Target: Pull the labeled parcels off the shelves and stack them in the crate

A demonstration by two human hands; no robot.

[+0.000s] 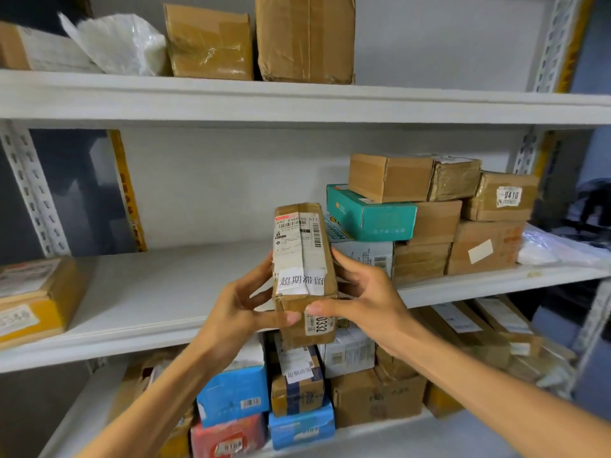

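Note:
A long brown cardboard parcel (302,259) with a white shipping label and a small tag reading 0332 is held in front of the middle shelf (158,292). My left hand (241,309) grips its left side, thumb across the near end. My right hand (360,295) grips its right side, thumb meeting the left one on the near face. More labeled parcels are stacked on the middle shelf at right, among them a teal box (370,214) and a brown box tagged 0410 (502,196). No crate is in view.
The top shelf (297,100) carries brown boxes (305,38) and a white plastic bag (122,44). The lower shelf holds blue (231,395), red and brown parcels. A yellow-taped box (36,299) sits at the middle shelf's left end. Perforated metal uprights (29,193) flank the rack.

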